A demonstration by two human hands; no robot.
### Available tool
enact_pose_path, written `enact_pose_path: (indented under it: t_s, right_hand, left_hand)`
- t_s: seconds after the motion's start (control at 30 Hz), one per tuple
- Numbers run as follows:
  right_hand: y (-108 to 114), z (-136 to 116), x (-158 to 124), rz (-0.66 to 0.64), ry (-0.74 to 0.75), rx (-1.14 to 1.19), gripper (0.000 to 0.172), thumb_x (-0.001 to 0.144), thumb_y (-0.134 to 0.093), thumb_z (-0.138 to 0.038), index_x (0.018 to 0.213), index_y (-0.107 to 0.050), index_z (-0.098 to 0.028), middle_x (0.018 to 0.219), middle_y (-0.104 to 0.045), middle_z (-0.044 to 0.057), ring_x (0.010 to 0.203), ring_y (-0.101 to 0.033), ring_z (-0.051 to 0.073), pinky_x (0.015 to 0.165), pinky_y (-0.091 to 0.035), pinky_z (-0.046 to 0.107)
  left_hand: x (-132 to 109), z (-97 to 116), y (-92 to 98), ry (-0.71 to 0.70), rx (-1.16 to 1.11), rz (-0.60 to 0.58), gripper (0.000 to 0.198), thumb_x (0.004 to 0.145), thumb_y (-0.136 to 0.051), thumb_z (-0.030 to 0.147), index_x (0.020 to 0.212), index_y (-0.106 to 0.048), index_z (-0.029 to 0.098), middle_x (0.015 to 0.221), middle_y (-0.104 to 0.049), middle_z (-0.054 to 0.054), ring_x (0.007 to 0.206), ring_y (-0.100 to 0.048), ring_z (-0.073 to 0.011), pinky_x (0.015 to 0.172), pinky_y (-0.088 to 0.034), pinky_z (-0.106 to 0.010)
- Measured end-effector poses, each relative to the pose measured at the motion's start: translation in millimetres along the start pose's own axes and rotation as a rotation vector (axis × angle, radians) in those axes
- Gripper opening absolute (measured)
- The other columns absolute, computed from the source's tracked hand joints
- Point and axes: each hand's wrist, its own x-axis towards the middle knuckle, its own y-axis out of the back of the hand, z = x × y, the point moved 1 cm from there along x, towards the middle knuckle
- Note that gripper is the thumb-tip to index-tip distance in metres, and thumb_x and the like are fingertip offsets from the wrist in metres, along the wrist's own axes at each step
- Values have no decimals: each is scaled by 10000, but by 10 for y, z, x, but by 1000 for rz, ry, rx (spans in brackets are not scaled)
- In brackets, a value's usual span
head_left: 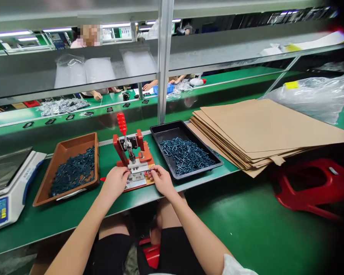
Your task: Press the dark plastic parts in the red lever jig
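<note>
A red toggle press with an upright red handle stands on the green bench, a metal fixture at its front. My left hand is closed at the fixture's left side, its fingertips pressed together; what they hold, if anything, is hidden. At the right side of the fixture my right hand pinches a small dark part. An orange-brown tray with small dark blue parts lies to the left of the press. To the right, a black tray holds many thin dark blue pieces.
A white scale stands at the far left. Stacked brown cardboard sheets lie at the right, above a red stool. A metal post rises behind the press. Other people's hands show at the bench beyond.
</note>
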Motion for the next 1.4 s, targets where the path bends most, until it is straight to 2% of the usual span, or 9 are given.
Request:
enact_pose_path:
  t_s: [0.17, 0.3, 0.4, 0.67, 0.9, 1.0, 1.13, 1.3, 1.4]
  right_hand:
    - [-6, 14, 11, -16, 8, -38, 154, 890, -590, -388, 902, -609, -236, 760, -699, 21, 669, -697, 181, 654, -599, 313]
    - [3, 21, 0, -28, 11, -44, 129, 894, -578, -353, 918, -607, -230, 780, -708, 24, 676, -699, 178, 674, -595, 313]
    - [9, 22, -10, -29, 7, -44, 133, 899, -569, -351, 926, -609, -227, 787, -710, 29, 685, -699, 183, 674, -594, 317]
    - [7, 24, -16, -20, -16, -72, 151, 913, -552, -368, 938, -614, -232, 793, -698, 37, 690, -680, 187, 655, -583, 313]
    - [47, -2, -23, 19, 187, -291, 147, 903, -561, -295, 901, -687, -220, 945, -686, 64, 846, -647, 196, 766, -543, 322]
    - [56, -14, 3, -22, 143, -308, 143, 887, -574, -291, 895, -696, -218, 898, -689, 51, 762, -641, 182, 716, -535, 303]
    - [18, -93, 92, -101, 162, -392, 153, 877, -567, -275, 859, -707, -215, 863, -685, 43, 776, -636, 187, 732, -522, 302]
    - [-123, -88, 186, -221, 113, -365, 198, 813, -613, -233, 952, -751, -211, 992, -744, 56, 923, -688, 227, 879, -530, 366]
    - [-194, -30, 197, -229, 75, -347, 207, 808, -633, -237, 967, -766, -226, 998, -774, 42, 944, -710, 244, 923, -537, 404]
  left_hand:
    - [104, 53, -179, -71, 59, 18, 246, 892, -477, 173, 924, -719, 147, 1130, -703, -152, 1115, -592, -303, 1003, -458, -411]
    - [58, 116, -311, -43, 59, -11, 249, 914, -452, 193, 895, -698, 156, 1011, -715, -142, 1021, -626, -299, 932, -453, -430]
    - [38, 168, -350, -3, 69, 6, 252, 910, -442, 181, 911, -693, 163, 1027, -715, -138, 1045, -623, -300, 939, -425, -435]
    - [135, 125, -306, 1, 53, -129, 263, 875, -457, 174, 848, -718, 155, 1011, -723, -145, 1046, -640, -294, 969, -419, -422]
    - [159, 189, -300, 57, 83, -102, 264, 868, -513, 224, 961, -754, 165, 1029, -738, -152, 1034, -654, -316, 949, -440, -430]
    - [142, 168, -297, 42, 55, -92, 267, 875, -526, 246, 983, -758, 172, 1027, -743, -144, 1044, -660, -306, 946, -447, -420]
    - [117, 73, -290, -26, -34, -128, 289, 804, -678, 386, 1018, -759, 208, 1067, -742, -109, 1076, -646, -310, 963, -447, -419]
    - [91, 42, -286, -53, -70, -98, 294, 761, -744, 379, 996, -754, 201, 1080, -742, -116, 1088, -638, -322, 972, -442, -440]
    - [75, 60, -292, -70, -89, -83, 280, 761, -746, 350, 1006, -751, 215, 1105, -743, -110, 1114, -634, -321, 986, -434, -442]
